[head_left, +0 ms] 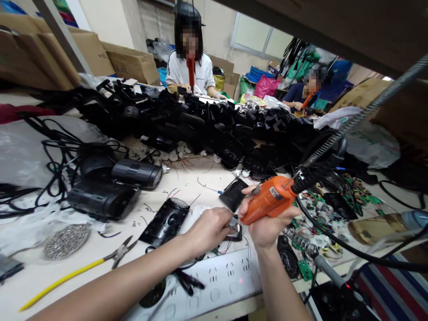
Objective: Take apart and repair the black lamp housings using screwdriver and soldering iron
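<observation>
My right hand (267, 227) is wrapped around an orange electric screwdriver (269, 200), tilted with its front end toward my left hand. A coiled spring and a black cable run up from its rear. My left hand (212, 227) is closed, its fingertips at a small black part (238, 232) with a metal piece in it, just under the screwdriver's front end. The tip's contact is hard to make out. A black plastic housing (169, 222) with loose wires lies left of my left hand. Another black shell (233, 194) rests behind the screwdriver.
Yellow-handled cutters (63, 280), a dish of screws (67, 240) and black cylindrical housings (102, 198) are at left. A white power strip (214, 278) runs along the front. Circuit boards (363, 191) and a soldering iron (329, 269) are at right. Two people sit beyond piled black parts (187, 120).
</observation>
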Tool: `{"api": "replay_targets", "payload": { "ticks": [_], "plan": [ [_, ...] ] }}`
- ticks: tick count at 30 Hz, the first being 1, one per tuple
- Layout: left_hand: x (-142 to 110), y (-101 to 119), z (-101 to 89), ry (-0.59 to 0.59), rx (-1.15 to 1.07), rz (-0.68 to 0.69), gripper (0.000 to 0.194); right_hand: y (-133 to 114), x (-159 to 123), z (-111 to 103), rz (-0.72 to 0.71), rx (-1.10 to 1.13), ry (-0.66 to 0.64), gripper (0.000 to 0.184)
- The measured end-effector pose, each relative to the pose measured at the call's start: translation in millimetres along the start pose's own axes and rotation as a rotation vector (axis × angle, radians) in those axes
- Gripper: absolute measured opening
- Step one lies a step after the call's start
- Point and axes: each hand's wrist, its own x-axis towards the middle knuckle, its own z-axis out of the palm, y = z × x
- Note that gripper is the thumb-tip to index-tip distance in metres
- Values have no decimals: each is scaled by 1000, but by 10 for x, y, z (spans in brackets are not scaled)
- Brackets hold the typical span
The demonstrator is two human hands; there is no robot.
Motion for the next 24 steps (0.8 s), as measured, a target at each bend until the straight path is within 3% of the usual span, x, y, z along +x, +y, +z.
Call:
{"api": "replay_targets", "payload": {
  "ticks": [8,11,15,19,21,24],
  "plan": [
    [0,3,1,10,-16,-8,21,16,32,-26,43,14,-19,92],
    [-43,17,-51,45,-47,-1,21,-135,15,-25,28,29,-5,94],
    [-175,45,-155,202,-154,57,13,-474,-109,58,-61,63,-66,90],
    [-306,61,-202,279,-183,112,6,-572,-293,136,-135,5,-171,55],
    [-347,73,-207,316,-196,135,7,-493,-361,123,-183,-56,-178,37],
    [-370,99,-220,360,-216,166,7,-342,-410,65,-247,-163,-174,23]
  ]
}}
